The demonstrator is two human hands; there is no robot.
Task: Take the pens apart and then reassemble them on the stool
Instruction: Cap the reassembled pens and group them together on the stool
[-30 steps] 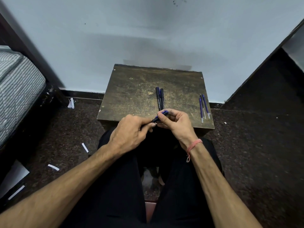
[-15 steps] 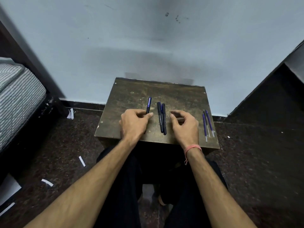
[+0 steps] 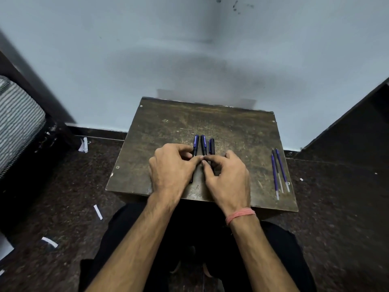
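Three dark blue pen bodies (image 3: pixel 203 144) lie side by side, lengthwise, in the middle of the worn brown stool (image 3: pixel 168 127). My left hand (image 3: pixel 170 167) covers the lower half of the leftmost pen body (image 3: pixel 196 144), thumb and forefinger pinched on it. My right hand (image 3: pixel 228 175) has its thumb and forefinger closed on the middle pen body; the rightmost pen body (image 3: pixel 211 146) runs under its fingers. The fingertips of both hands touch each other. Three thin refills (image 3: pixel 280 171) lie together near the stool's right edge, apart from both hands.
The stool stands against a pale wall (image 3: pixel 189 49). A striped mattress (image 3: pixel 16 119) is at the left, a dark panel (image 3: pixel 347 127) at the right. White paper scraps (image 3: pixel 97 211) lie on the dark speckled floor. My knees sit just below the stool's near edge.
The pen body held in front of the stool has been laid on it and slid right beside the other two. Both hands have closed in on the row until their fingertips meet.
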